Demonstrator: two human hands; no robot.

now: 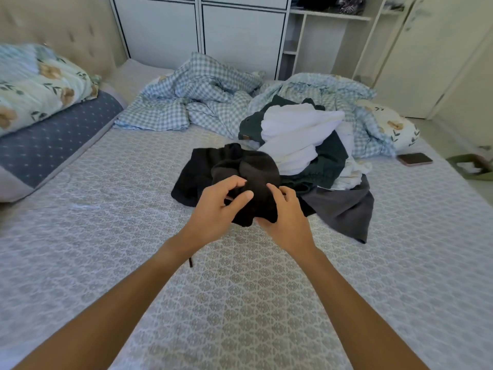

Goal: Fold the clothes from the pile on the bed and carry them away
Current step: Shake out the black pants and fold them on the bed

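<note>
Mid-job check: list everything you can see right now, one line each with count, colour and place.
black garment: one, black, near edge of pile, gripped by both hands
white clothes: several, white, top of pile
dark green garment: one, dark green, under the white clothes
grey garment: one, dark grey, pile's right front
checked duvet: one, blue-white, crumpled behind pile
floral pillows: two, pale blue, far left and far right
phone: one, dark, right of pile
bed: one, grey patterned cover
wardrobe: one, white, behind bed
left hand: gripping black garment
right hand: gripping black garment
</note>
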